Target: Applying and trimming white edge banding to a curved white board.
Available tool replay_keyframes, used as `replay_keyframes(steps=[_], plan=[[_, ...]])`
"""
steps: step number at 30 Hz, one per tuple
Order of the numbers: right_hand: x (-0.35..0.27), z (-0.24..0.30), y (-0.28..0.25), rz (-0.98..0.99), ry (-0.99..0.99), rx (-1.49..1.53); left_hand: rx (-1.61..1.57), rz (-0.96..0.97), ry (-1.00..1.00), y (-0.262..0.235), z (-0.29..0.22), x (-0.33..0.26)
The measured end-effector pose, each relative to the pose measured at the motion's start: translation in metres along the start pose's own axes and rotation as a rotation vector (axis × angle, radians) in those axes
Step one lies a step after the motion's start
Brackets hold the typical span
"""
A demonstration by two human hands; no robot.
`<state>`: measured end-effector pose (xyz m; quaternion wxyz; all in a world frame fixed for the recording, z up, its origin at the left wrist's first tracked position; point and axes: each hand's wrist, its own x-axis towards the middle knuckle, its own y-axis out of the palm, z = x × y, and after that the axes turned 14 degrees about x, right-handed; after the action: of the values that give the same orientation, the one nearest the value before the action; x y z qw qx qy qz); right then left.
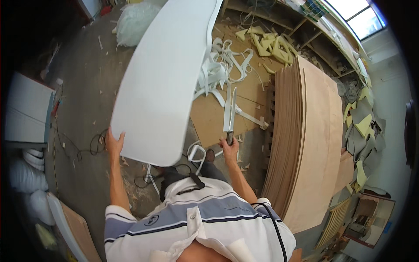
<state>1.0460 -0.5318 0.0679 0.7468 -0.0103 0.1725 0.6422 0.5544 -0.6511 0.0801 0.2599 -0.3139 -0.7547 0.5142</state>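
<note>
A large white panel (157, 87) with rounded corners stretches away from me, left of the middle. At its near left edge my left hand (115, 143) grips it, thumb along the top surface and fingers mostly hidden by the edge. My right hand (230, 150) is closed round the dark handle of a long knife (233, 109). The blade points away from me, upright in the picture, apart from the panel's right edge. Beyond the knife, curled white strips (216, 76) lie heaped beside the panel. Another looped white strip (196, 155) is near my feet.
Right of my knife hand stands a tall stack of thin wooden sheets (316, 144). Yellow foam offcuts (277, 46) lie beyond, below a shelf bench (314, 37). A brown board (205, 118) and a black cable (98, 142) are on the floor. A clear plastic bag (135, 22) sits far left.
</note>
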Motion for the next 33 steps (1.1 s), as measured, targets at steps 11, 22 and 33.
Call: replay_keyframes(steps=[11,22,33], plan=[[0.054,0.060,-0.179,-0.258,-0.088,-0.147,0.372,0.130,-0.094,0.094,-0.202,0.015],[0.189,0.083,-0.200,-0.333,-0.046,-0.097,0.368,0.076,-0.391,0.140,-0.254,0.078],[0.391,0.157,-0.143,-0.199,0.076,-0.189,0.054,-0.306,0.137,0.219,-0.494,0.240]])
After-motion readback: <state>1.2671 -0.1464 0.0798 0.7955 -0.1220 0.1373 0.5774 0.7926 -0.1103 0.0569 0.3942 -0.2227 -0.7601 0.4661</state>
